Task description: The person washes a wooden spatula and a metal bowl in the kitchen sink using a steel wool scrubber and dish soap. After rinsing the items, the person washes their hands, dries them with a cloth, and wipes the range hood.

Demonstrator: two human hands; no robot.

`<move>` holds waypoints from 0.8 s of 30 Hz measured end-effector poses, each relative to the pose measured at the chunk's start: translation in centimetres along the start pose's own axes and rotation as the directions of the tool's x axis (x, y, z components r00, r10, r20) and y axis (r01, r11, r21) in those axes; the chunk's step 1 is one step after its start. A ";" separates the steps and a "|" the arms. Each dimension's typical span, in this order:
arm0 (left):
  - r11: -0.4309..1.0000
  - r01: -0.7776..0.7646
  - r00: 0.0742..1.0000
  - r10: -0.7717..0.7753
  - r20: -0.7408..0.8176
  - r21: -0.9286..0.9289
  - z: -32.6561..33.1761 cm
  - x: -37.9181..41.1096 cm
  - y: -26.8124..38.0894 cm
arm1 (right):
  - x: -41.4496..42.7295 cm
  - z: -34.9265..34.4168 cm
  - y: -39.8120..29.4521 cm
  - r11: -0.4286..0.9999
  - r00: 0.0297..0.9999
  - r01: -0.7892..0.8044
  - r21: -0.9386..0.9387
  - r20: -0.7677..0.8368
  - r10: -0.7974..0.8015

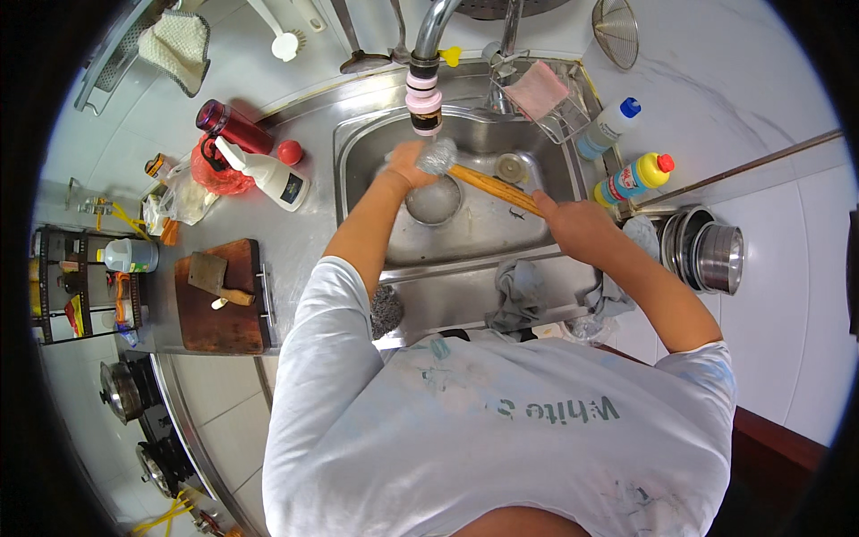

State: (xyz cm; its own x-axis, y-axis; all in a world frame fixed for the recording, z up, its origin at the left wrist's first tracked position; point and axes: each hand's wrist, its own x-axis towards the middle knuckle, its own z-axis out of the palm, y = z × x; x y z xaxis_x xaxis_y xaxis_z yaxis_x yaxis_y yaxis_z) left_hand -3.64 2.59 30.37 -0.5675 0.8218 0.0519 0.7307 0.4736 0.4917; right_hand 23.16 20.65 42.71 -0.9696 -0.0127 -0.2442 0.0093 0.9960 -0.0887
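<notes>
My right hand (582, 229) grips the wooden handle of a utensil (493, 188) over the stainless steel sink (483, 252). Its rounded, silvery head (436, 156) is under the tap's pink-and-black nozzle (424, 107), glistening as if wet. My left hand (407, 164) holds the head from the left side; some of its fingers are hidden behind it. Below the head, a small round metal bowl (433, 201) sits on the sink floor. The drain strainer (511, 168) lies to the right, and a small dark scrap (516, 213) rests nearer the front.
Left of the sink are a white spray bottle (268, 171), a red flask (235, 127) and a cutting board (221, 329) bearing a cleaver (209, 274). Two cleaning bottles (631, 178) line the right edge near stacked metal pots (718, 258). Grey cloths (520, 292) drape the front ledge.
</notes>
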 end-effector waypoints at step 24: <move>-0.276 0.018 0.780 -0.598 0.186 -0.961 -0.3 -1.0 2.4 | 11.0 13.6 2.9 0.476 0.965 -0.095 0.874 -0.036 0.260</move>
State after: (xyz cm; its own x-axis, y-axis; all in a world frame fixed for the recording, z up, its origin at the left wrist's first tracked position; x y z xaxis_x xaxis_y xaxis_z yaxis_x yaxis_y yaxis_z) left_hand -1.47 2.83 31.75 -0.8087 0.4164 -0.4155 -0.5766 -0.4210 0.7002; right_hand 15.80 22.17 26.66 -0.9421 0.2499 -0.2236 0.3105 0.3984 -0.8631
